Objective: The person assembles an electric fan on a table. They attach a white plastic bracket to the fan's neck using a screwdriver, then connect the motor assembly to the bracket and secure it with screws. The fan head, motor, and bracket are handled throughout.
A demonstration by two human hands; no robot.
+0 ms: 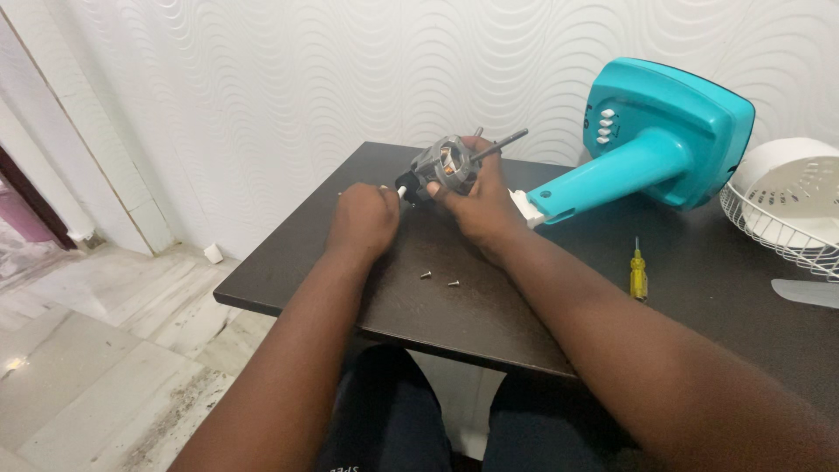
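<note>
My right hand [479,206] grips a small grey electric motor [447,166] with copper windings and a thin metal shaft sticking out to the upper right. It holds the motor just above the dark table [367,288]. My left hand [361,220] is closed around a tool with a white handle tip [401,190], pressed against the motor's left end. Two small screws [440,279] lie on the table in front of my hands.
A teal fan base and stand [651,140] lies on its side at the back right. A white wire fan grille [786,214] sits at the right edge, with a pale blade piece [804,292] below it. A yellow screwdriver [638,275] lies right of my arm.
</note>
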